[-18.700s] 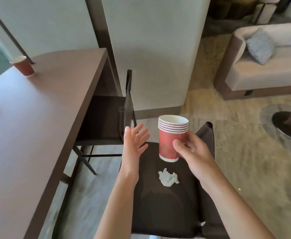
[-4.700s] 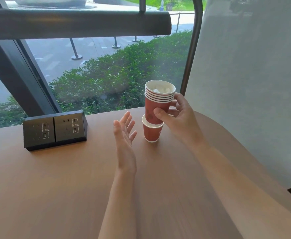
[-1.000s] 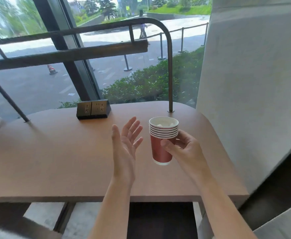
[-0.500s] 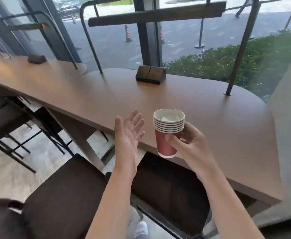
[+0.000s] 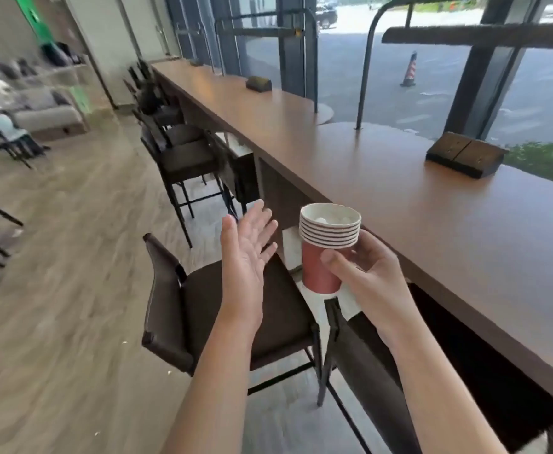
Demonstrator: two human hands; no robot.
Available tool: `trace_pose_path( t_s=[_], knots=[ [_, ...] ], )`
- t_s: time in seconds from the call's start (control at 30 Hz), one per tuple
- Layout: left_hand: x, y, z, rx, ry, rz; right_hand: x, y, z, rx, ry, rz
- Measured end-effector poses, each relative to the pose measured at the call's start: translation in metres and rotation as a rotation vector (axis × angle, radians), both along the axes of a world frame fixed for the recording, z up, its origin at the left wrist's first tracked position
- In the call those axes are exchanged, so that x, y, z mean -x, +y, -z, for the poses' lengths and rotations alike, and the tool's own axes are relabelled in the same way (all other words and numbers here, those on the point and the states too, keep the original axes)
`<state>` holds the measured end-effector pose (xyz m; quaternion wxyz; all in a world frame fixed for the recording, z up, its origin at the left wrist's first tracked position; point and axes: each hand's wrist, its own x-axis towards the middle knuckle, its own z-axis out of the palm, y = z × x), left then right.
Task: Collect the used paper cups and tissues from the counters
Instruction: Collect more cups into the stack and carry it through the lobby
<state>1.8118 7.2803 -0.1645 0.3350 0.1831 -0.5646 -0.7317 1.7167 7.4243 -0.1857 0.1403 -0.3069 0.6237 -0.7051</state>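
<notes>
My right hand (image 5: 366, 276) grips the stack of red cups (image 5: 327, 247) around its lower half, upright, in the air just off the edge of the counter (image 5: 432, 204), with white tissues (image 5: 329, 219) showing in the top cup. My left hand (image 5: 245, 253) hangs beside it, fingers straight, holding nothing, above a dark chair (image 5: 222, 306).

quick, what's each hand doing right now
Left hand: open, fingers straight, holding nothing.
Right hand: gripping the stack of red paper cups, with white tissue inside the top cup.
</notes>
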Motion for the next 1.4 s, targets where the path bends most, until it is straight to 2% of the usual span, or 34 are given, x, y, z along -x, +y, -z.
trace_pose_path(
  t_s=[0.33,0.8,1.07,1.4],
  knots=[
    [-0.13,-0.096,0.017,0.046,0.03,-0.098,-0.118,-0.112,0.021,0.016,0.034,-0.113],
    [-0.302,-0.234,-0.011,0.082,0.005,0.011,-0.308,-0.238,-0.004,0.017,0.016,-0.047],
    [-0.375,-0.255,-0.015,0.093,0.015,0.003,-0.376,-0.267,-0.014,0.064,-0.053,-0.126],
    [-0.399,-0.229,-0.021,0.114,-0.015,-0.043,-0.391,-0.261,-0.021,0.093,-0.095,-0.177]
  ],
)
